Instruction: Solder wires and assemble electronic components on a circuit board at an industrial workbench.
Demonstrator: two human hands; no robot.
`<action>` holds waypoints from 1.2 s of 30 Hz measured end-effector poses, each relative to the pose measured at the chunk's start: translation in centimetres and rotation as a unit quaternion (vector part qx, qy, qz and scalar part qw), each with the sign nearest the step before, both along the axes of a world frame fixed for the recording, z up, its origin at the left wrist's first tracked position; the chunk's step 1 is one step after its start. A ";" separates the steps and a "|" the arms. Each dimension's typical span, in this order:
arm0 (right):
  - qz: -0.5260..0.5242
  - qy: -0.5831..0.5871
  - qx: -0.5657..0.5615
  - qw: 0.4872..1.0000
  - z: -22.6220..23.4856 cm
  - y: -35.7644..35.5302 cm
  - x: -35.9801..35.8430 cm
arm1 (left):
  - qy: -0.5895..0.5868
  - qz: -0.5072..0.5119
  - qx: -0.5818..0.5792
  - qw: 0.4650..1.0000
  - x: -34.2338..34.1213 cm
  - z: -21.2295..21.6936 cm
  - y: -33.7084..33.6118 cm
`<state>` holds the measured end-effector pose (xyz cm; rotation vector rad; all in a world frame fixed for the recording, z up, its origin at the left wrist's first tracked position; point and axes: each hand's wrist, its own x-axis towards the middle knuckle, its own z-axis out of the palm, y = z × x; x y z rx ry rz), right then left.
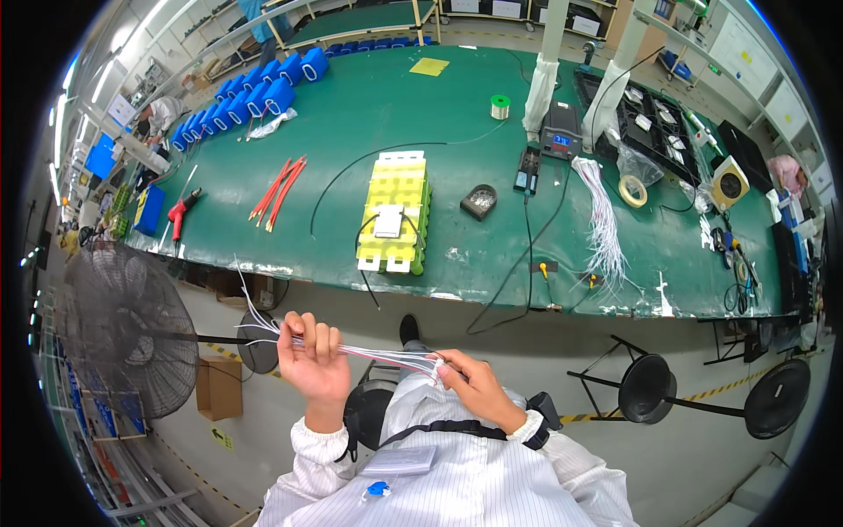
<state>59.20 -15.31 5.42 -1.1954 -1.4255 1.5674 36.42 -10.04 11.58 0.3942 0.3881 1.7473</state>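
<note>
My left hand (313,358) is closed around a bundle of thin white and red wires (378,354) that I hold in front of my chest, below the table edge. The loose wire ends fan out to the left past my fingers. My right hand (474,383) pinches the other end of the bundle, where a small white connector sits. On the green table (351,114) ahead lies a yellow and green battery pack (395,211) with a black cable running to it.
A second bunch of white wires (604,220) lies right of a soldering station (560,132). Red cables (279,189), blue packs (255,88), a solder spool (500,105) and a tape roll (632,190) are on the table. A black fan (123,325) stands left, stools (650,386) right.
</note>
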 end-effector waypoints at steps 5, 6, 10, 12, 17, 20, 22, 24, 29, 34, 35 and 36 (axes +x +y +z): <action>-0.020 -0.026 0.017 0.999 0.5 -0.4 -0.1 | 0.024 0.039 -0.069 0.997 1.1 -0.2 -1.9; -0.024 -0.044 0.031 0.998 0.6 -0.5 -0.2 | 0.000 0.062 -0.146 0.987 2.1 0.2 -2.5; -0.019 -0.042 0.046 0.998 0.2 -0.5 -1.0 | 0.105 -0.039 -0.179 0.977 3.6 -2.8 -5.5; -0.012 -0.063 0.093 0.994 0.4 -0.3 -1.6 | 0.196 -0.091 -0.175 0.961 4.3 -4.5 -6.5; -0.012 -0.076 0.116 0.990 1.2 0.2 -3.0 | 0.334 -0.108 -0.167 0.921 4.1 -5.3 -6.1; -0.024 -0.071 0.110 0.991 1.0 0.4 -3.7 | 0.338 -0.077 -0.194 0.918 3.6 -5.1 -5.8; -0.028 -0.069 0.115 0.991 0.9 0.5 -4.0 | 0.333 -0.067 -0.195 0.920 3.6 -4.5 -5.9; -0.023 -0.037 0.095 0.995 0.9 0.7 -4.3 | 0.329 -0.058 -0.197 0.922 3.3 -4.5 -6.1; -0.024 0.020 0.085 0.996 1.1 1.2 -4.8 | 0.384 -0.028 -0.147 0.911 2.3 -4.1 -6.4; -0.021 0.051 0.089 0.994 0.8 1.4 -5.6 | 0.419 -0.008 -0.106 0.902 1.8 -3.1 -6.4; -0.024 0.057 0.095 0.994 0.7 1.4 -5.8 | 0.438 0.001 -0.098 0.894 1.7 -3.0 -6.4; -0.026 0.063 0.100 0.993 0.6 1.4 -6.1 | 0.440 0.003 -0.099 0.893 1.6 -2.9 -6.3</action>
